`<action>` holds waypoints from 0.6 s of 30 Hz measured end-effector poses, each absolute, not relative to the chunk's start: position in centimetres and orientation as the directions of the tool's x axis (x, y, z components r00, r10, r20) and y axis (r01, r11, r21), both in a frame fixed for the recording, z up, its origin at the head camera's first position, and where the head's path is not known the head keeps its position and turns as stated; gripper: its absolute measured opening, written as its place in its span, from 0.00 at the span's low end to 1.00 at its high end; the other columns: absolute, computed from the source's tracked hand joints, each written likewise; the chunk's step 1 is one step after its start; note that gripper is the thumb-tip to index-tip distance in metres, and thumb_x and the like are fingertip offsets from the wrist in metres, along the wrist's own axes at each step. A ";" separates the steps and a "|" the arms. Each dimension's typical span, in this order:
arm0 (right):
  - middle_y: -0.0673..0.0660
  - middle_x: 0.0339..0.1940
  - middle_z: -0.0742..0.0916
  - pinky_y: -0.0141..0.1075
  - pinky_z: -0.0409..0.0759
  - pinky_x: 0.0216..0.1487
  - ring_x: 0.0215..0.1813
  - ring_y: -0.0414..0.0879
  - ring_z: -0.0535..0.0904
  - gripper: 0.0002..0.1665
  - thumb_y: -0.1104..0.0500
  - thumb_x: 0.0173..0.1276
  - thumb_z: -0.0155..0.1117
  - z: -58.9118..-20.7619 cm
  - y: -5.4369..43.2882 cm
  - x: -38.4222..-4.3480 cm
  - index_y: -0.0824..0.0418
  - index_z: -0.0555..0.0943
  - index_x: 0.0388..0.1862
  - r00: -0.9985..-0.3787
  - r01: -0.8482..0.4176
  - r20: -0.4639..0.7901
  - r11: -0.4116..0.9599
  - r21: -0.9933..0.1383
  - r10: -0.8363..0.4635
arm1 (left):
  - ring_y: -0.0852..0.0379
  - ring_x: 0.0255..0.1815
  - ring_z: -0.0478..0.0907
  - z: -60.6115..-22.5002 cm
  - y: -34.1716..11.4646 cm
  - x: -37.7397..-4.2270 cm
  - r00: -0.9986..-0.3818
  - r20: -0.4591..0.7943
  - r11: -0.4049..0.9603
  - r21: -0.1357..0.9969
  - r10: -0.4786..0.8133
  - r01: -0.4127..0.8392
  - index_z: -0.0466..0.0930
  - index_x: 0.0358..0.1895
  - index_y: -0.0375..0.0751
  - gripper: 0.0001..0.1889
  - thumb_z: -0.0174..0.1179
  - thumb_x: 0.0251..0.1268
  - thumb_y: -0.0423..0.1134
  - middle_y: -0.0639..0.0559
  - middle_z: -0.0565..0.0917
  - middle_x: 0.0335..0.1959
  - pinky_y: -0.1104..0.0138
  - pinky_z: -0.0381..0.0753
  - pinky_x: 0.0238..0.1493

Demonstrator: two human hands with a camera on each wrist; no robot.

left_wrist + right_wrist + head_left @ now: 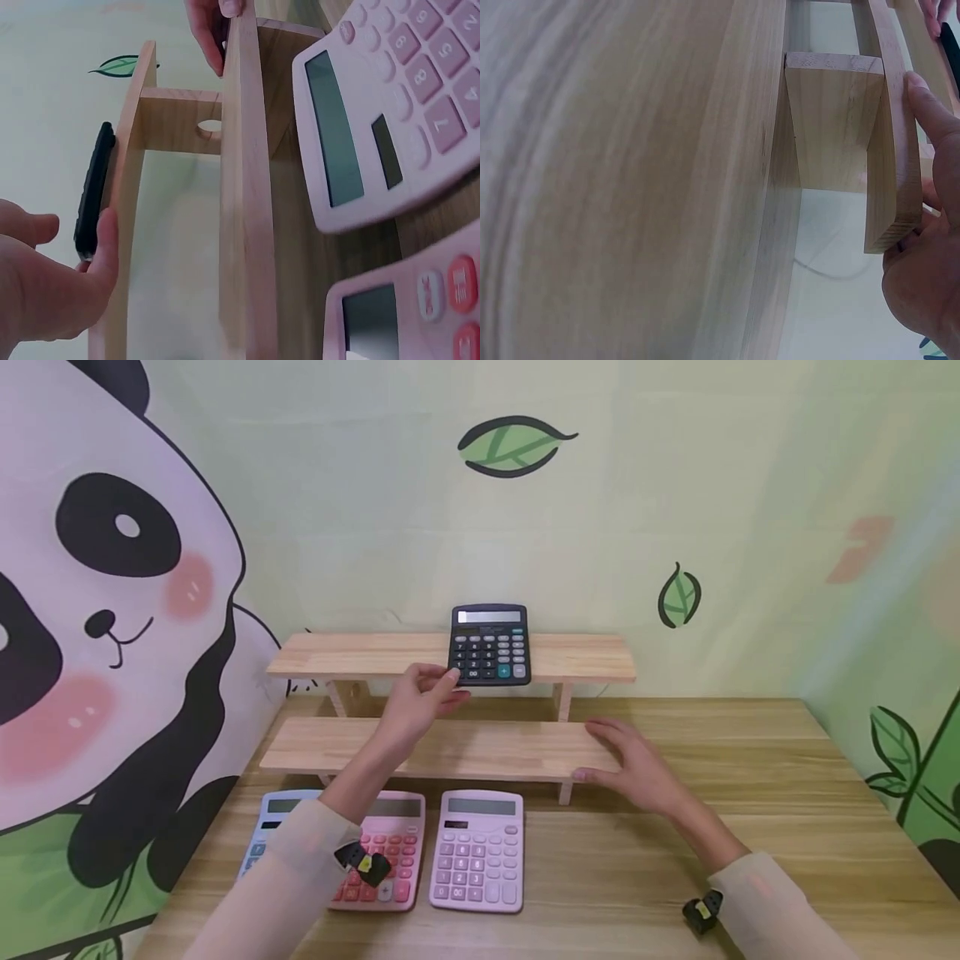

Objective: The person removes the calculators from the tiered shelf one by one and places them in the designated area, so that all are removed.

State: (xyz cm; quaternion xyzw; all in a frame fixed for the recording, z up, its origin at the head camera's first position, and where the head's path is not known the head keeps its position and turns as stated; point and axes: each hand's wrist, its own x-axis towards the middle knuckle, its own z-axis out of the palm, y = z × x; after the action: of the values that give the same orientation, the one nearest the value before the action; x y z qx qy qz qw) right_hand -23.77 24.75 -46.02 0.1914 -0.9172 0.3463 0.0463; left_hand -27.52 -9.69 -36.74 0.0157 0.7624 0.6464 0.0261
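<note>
A black calculator (489, 647) leans on the upper board of a two-tier wooden shelf (330, 739), its screen end up. My left hand (423, 697) pinches its lower left corner, thumb over the keys' side. The left wrist view shows this calculator (94, 195) edge-on, with my left hand's fingers (106, 244) about its lower end. My right hand (633, 764) holds the right end of the lower board, thumb at the front edge and fingers at the back. In the right wrist view that board end (900, 172) lies in the grasp of my right hand (930, 247).
On the wooden table (630, 877) before the shelf lie a lilac calculator (477, 852), a pink calculator (401, 852) and a blue calculator (258, 835). My left forearm partly covers the pink and blue ones. Behind the shelf hangs a printed panda backdrop (360, 527).
</note>
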 end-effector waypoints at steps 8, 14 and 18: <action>0.67 0.80 0.70 0.65 0.61 0.78 0.80 0.67 0.63 0.54 0.37 0.64 0.79 -45.9 24.7 -23.9 0.65 0.71 0.78 -0.927 -0.371 0.205 0.694 -0.617 -0.313 | 0.45 0.54 0.88 -36.9 -9.2 -28.6 -0.998 -0.058 -0.003 0.998 0.006 -0.058 0.67 0.68 0.31 0.21 0.57 0.84 0.41 0.34 0.83 0.56 0.61 0.87 0.56; 0.66 0.80 0.70 0.65 0.61 0.78 0.80 0.67 0.63 0.53 0.37 0.64 0.79 -45.9 24.7 -23.8 0.65 0.72 0.78 -0.926 -0.375 0.209 0.692 -0.618 -0.315 | 0.41 0.59 0.86 -37.3 -10.0 -27.7 -0.994 -0.060 -0.050 0.997 0.096 -0.065 0.65 0.73 0.28 0.24 0.57 0.83 0.34 0.33 0.81 0.62 0.61 0.85 0.60; 0.67 0.80 0.71 0.65 0.61 0.78 0.80 0.68 0.63 0.53 0.38 0.64 0.79 -46.1 24.7 -23.8 0.66 0.72 0.78 -0.923 -0.382 0.217 0.687 -0.619 -0.318 | 0.38 0.66 0.81 -37.4 -11.0 -26.7 -0.969 -0.099 -0.103 0.987 0.226 -0.125 0.60 0.79 0.29 0.28 0.56 0.82 0.31 0.32 0.77 0.67 0.62 0.84 0.62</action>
State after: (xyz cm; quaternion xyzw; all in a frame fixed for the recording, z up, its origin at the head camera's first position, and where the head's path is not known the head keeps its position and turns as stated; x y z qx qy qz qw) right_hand -23.80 24.67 -46.10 0.1907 -0.9171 0.3469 0.0462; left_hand -26.72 -10.95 -37.41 0.0383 0.6590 0.7418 0.1182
